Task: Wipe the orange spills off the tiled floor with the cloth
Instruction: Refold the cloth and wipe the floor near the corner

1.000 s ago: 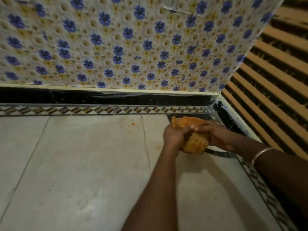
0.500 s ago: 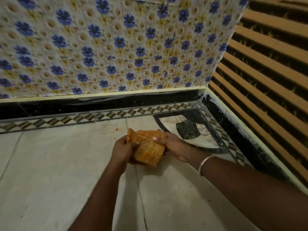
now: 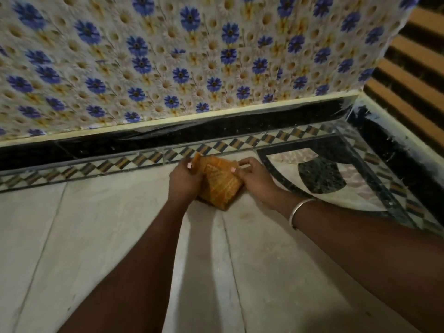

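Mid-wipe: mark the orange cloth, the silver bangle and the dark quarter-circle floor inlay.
orange cloth (image 3: 219, 188), head view, patterned middle of the bundle.
silver bangle (image 3: 297, 210), head view, band where it crosses the wrist.
dark quarter-circle inlay (image 3: 322, 175), head view, centre of the speckled stone.

Readable text, labels, brands, numbers, signs: none. Cloth (image 3: 217, 188): pale woven markings on orange, too blurred to tell whether any are letters. Wall covering (image 3: 168, 56): printed flowers, no wording. Floor border (image 3: 134, 162): chequered diamonds, no wording.
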